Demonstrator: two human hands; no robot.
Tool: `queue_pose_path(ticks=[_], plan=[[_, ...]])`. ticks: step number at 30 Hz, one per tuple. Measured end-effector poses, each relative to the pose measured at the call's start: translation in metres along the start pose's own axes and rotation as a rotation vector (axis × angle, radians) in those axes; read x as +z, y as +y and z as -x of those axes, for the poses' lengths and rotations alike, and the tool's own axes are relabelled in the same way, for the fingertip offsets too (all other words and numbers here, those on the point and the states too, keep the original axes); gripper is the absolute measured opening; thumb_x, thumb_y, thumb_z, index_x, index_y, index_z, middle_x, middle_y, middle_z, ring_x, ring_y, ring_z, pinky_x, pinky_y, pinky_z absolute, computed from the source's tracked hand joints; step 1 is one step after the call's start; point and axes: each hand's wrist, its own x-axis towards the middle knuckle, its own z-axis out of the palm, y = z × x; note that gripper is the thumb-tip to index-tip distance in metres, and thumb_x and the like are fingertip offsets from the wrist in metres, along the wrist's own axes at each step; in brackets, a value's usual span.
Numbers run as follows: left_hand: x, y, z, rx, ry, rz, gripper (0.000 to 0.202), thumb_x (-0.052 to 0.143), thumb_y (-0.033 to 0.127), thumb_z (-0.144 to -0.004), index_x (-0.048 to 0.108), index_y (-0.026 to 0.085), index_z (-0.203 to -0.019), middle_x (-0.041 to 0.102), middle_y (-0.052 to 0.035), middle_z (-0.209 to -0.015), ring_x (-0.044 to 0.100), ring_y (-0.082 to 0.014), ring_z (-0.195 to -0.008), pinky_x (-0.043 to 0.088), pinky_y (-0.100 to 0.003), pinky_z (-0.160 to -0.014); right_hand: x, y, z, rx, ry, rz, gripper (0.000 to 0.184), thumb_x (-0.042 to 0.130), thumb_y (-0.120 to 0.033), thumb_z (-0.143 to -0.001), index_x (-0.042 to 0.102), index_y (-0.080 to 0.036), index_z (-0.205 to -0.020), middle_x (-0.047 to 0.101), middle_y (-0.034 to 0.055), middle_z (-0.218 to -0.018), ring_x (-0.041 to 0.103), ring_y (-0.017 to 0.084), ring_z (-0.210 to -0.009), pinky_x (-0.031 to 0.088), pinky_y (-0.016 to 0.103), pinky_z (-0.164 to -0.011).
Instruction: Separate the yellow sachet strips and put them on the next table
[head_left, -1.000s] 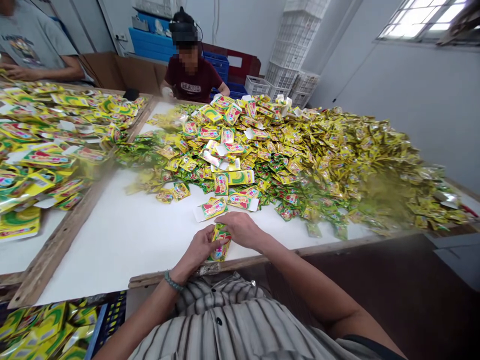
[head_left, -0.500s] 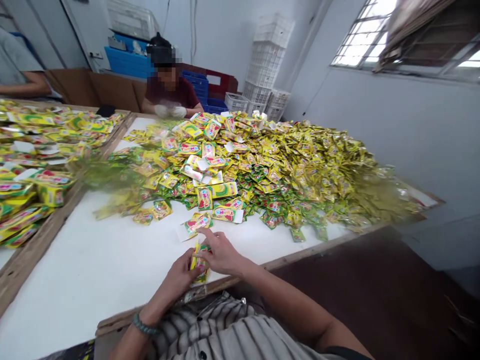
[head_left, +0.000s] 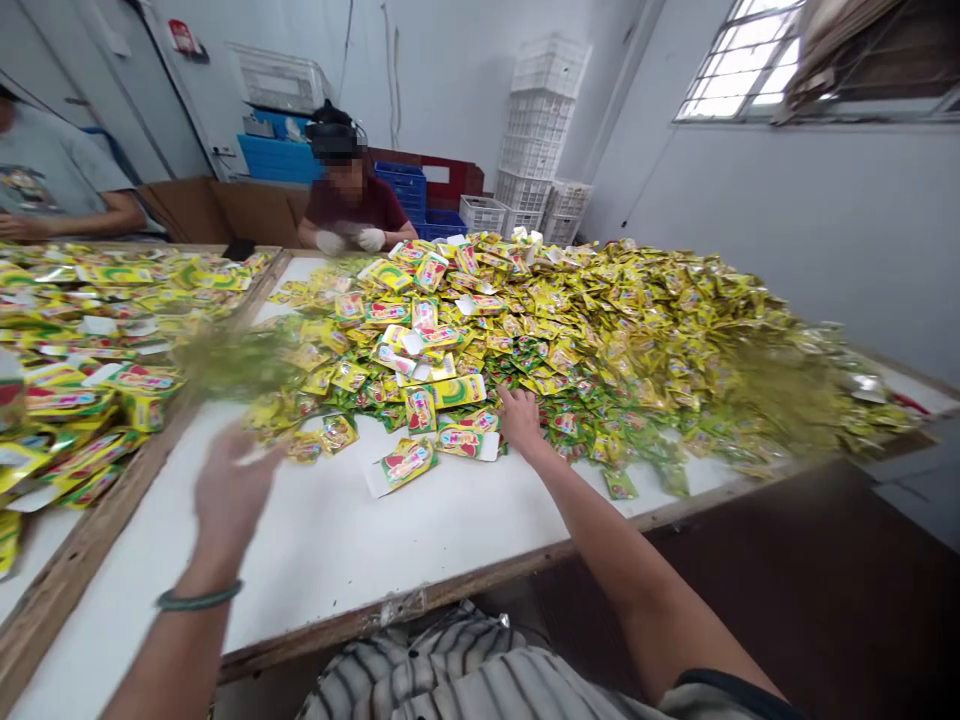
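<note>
My right hand (head_left: 517, 416) reaches forward onto the near edge of a big heap of small yellow-green sachets (head_left: 637, 320), fingers stretched out on them. My left hand (head_left: 229, 490) hovers over the white table top (head_left: 315, 540), out to the left and smeared by motion, so its fingers cannot be read. It appears to hold nothing. Between the hands lies a larger printed pack with a white flap (head_left: 405, 462), with more such packs (head_left: 442, 390) just behind it.
A wooden rail (head_left: 97, 540) divides this table from a left table covered in larger yellow packs (head_left: 90, 300). One person in a dark red shirt (head_left: 349, 205) works at the far end, another in grey (head_left: 45, 190) at far left. Stacked white crates (head_left: 544, 100) stand behind.
The packet my two hands held together at the table's near edge is gone from them. My left hand swung out to the left, and my right hand went forward to the heap.
</note>
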Motion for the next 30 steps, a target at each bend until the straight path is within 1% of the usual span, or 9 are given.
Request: queue_pose_path(ticks=[4,6,11,14,18,21,23,26,30], plan=[[0.050,0.027,0.042,0.046,-0.330,0.032,0.045,0.054,0.047,-0.077,0.061,0.018,-0.111,0.070,-0.0077,-0.097,0.066,-0.0234,-0.087,0.051,-0.034,-0.078,0.011,0.002,0.017,-0.022,-0.147,0.049,0.035,0.058,-0.018,-0.084,0.062,-0.021,-0.120,0.062,0.0166,-0.108,0.049,0.030,-0.104,0.040,0.040,-0.083],[0.065,0.034,0.062,0.119,-0.394,-0.068,0.041,0.052,0.044,-0.081,0.063,0.018,-0.111,0.069,-0.0090,-0.100,0.064,-0.0253,-0.089,0.050,-0.035,-0.077,0.012,0.007,0.026,-0.061,-0.190,-0.006,0.024,0.053,-0.020,-0.088,0.069,-0.021,-0.105,0.062,0.0148,-0.111,0.050,0.029,-0.106,0.040,0.040,-0.086],[0.090,0.049,0.109,0.730,-0.405,-0.144,0.038,0.052,0.030,-0.085,0.062,0.020,-0.120,0.058,-0.0131,-0.125,0.049,-0.0298,-0.116,0.038,-0.042,-0.101,0.010,0.014,0.044,-0.158,-0.301,-0.139,0.022,0.056,-0.021,-0.088,0.070,-0.017,-0.105,0.065,0.0111,-0.110,0.058,0.020,-0.103,0.043,0.029,-0.088],[0.101,0.057,0.127,0.907,-0.478,-0.220,0.040,0.055,0.029,-0.085,0.059,0.022,-0.124,0.050,-0.0138,-0.136,0.041,-0.0318,-0.124,0.035,-0.045,-0.102,0.008,0.010,0.055,-0.106,-0.343,-0.205,0.035,0.063,-0.021,-0.083,0.065,-0.018,-0.117,0.068,0.0085,-0.106,0.063,0.018,-0.092,0.047,0.026,-0.079],[0.101,0.061,0.128,0.792,-0.409,-0.402,0.032,0.052,0.026,-0.087,0.063,0.018,-0.116,0.049,-0.0174,-0.135,0.043,-0.0355,-0.119,0.041,-0.047,-0.091,-0.001,0.009,0.066,-0.041,-0.408,-0.251,0.030,0.060,-0.018,-0.084,0.066,-0.016,-0.113,0.071,0.0030,-0.083,0.065,0.015,-0.076,0.046,0.023,-0.069],[0.097,0.066,0.125,0.728,-0.354,-0.441,0.027,0.046,0.027,-0.090,0.065,0.014,-0.104,0.059,-0.0181,-0.114,0.051,-0.0331,-0.104,0.042,-0.044,-0.084,-0.010,0.008,0.076,-0.061,-0.394,-0.169,0.040,0.069,-0.025,-0.079,0.062,-0.017,-0.117,0.071,0.0052,-0.093,0.064,0.018,-0.087,0.045,0.024,-0.074],[0.099,0.075,0.128,0.735,-0.384,-0.405,0.031,0.045,0.035,-0.091,0.064,0.013,-0.098,0.062,-0.0156,-0.097,0.053,-0.0299,-0.094,0.041,-0.041,-0.083,-0.013,0.004,0.085,-0.088,-0.409,-0.065,0.048,0.076,-0.027,-0.073,0.062,-0.018,-0.118,0.071,0.0065,-0.098,0.062,0.022,-0.094,0.043,0.027,-0.078],[0.112,0.088,0.135,0.735,-0.480,-0.365,0.039,0.054,0.046,-0.085,0.062,0.011,-0.101,0.061,-0.0146,-0.094,0.053,-0.0299,-0.094,0.041,-0.039,-0.082,-0.011,-0.005,0.102,-0.097,-0.452,0.010,0.037,0.070,-0.022,-0.077,0.063,-0.018,-0.113,0.071,0.0067,-0.090,0.063,0.023,-0.091,0.043,0.028,-0.076],[0.129,0.093,0.132,0.652,-0.620,-0.318,0.038,0.064,0.035,-0.078,0.058,0.012,-0.108,0.060,-0.0135,-0.103,0.055,-0.0276,-0.097,0.041,-0.035,-0.081,-0.008,-0.008,0.122,-0.149,-0.382,0.023,0.043,0.074,-0.027,-0.075,0.062,-0.015,-0.115,0.065,0.0120,-0.105,0.059,0.025,-0.099,0.043,0.032,-0.085]])
